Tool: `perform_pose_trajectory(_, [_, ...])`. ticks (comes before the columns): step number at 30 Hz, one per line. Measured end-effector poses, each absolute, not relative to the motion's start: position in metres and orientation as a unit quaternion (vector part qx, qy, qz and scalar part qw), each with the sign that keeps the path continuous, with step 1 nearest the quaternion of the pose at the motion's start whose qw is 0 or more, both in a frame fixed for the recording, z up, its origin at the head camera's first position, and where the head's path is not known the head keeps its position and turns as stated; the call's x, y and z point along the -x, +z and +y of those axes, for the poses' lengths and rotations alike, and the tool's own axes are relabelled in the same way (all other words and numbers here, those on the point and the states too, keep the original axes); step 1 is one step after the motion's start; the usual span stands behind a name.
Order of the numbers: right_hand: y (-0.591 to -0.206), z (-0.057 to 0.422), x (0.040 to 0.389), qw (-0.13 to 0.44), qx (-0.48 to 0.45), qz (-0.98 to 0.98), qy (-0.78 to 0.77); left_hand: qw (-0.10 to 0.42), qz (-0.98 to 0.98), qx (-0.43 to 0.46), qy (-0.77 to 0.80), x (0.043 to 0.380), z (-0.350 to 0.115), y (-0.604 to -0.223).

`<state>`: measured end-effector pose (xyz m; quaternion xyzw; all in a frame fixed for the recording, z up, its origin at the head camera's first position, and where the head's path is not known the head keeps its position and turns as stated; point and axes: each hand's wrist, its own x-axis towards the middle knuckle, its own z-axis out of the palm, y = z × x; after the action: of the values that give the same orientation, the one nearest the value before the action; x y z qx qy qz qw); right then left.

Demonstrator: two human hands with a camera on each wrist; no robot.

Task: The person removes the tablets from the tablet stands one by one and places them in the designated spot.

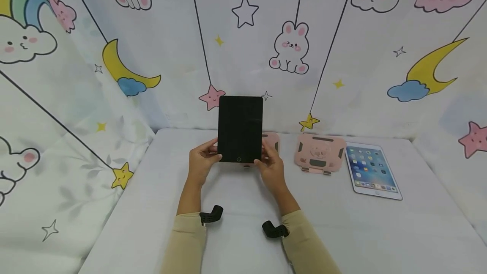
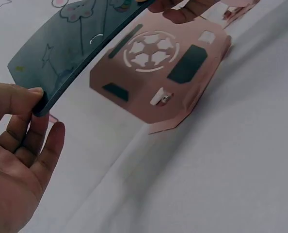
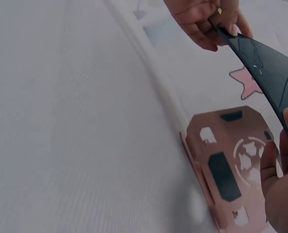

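Observation:
Both hands hold up a black tablet (image 1: 240, 128), its dark screen with a round home button facing the head camera. My left hand (image 1: 199, 162) pinches its lower left corner, thumb on the front and fingers behind. On the lower right corner, the right hand (image 1: 272, 168) grips in the same way. Behind the tablet, partly hidden in the head view, stands a pink tablet stand (image 1: 272, 139); in the left wrist view this pink stand (image 2: 144, 104) shows a football-shaped cutout and dark pads. The wrist views show the tablet (image 3: 270, 73) as thin and glossy.
Right of the hands lies a second pink stand (image 1: 304, 155) with dark pads. Beside it a white tablet (image 1: 373, 168) rests on the white-covered table (image 1: 236, 240), screen lit with icons. A printed cloth backdrop (image 1: 171, 20) rises behind the table's far edge.

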<state>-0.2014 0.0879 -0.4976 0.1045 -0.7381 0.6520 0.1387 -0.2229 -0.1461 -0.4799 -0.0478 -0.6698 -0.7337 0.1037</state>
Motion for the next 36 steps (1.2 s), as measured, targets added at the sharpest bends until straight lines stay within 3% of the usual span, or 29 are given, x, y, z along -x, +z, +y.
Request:
perform_pose_trajectory(11, [-0.490,0.048,0.202,0.082,-0.116,-0.721,0.678,0.131,-0.645,-0.004,-0.753,0.216,-0.185,-0.470])
perform_pose_trajectory(20, [-0.502,0.020,0.196,0.012,-0.081,-0.693,0.717,0.070,-0.698,-0.029,-0.713,0.205,-0.225,-0.469])
perform_pose_trajectory(30, [-0.514,0.009,0.192,-0.042,-0.058,-0.706,0.705,-0.022,-0.705,-0.082,-0.704,0.199,-0.245,-0.479])
perform_pose_trajectory(36, [-0.514,0.008,0.189,-0.071,-0.045,-0.693,0.716,-0.045,-0.698,-0.095,-0.708,0.199,-0.247,-0.483])
